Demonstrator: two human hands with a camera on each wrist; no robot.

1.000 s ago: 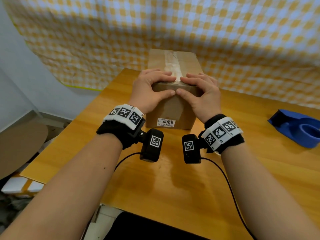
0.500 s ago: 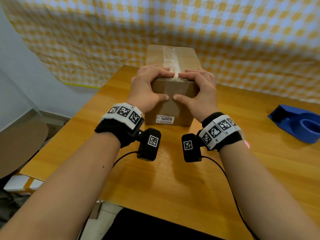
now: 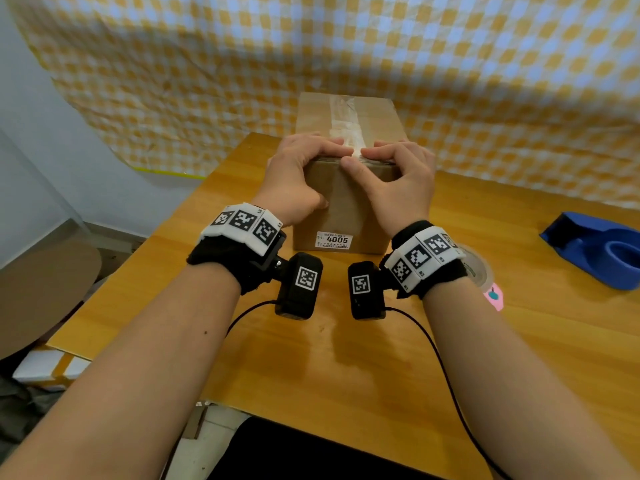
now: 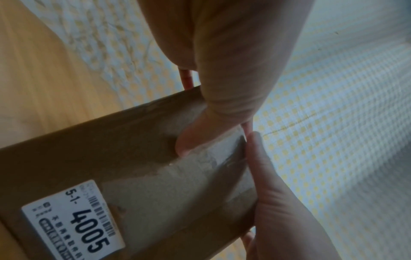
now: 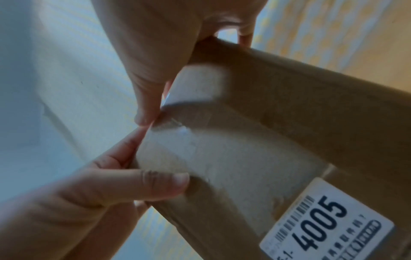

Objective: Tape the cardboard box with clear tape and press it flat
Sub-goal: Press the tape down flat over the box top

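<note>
A brown cardboard box [image 3: 346, 216] with a white "4005" label [image 3: 334, 240] stands on the wooden table [image 3: 311, 375]. Clear tape [image 3: 343, 123] runs along its top seam and down the front face [image 4: 200, 176]. My left hand [image 3: 301, 174] and right hand [image 3: 398, 181] both grip the box's near top edge, fingers curled over the top beside the tape. The left thumb [image 5: 175, 183] presses on the front face next to the tape. The right thumb [image 3: 349, 164] lies along the top edge, over the tape.
A blue tape dispenser [image 3: 595, 251] sits at the right of the table. A tape roll [image 3: 479, 268] and a small pink object [image 3: 494, 296] lie just behind my right wrist. A yellow checked cloth [image 3: 485, 81] hangs close behind the box. The table's left edge drops off nearby.
The two thumbs, which met at the middle of the front face, have parted. The right thumb has slid up to the top edge and the left thumb out to the left.
</note>
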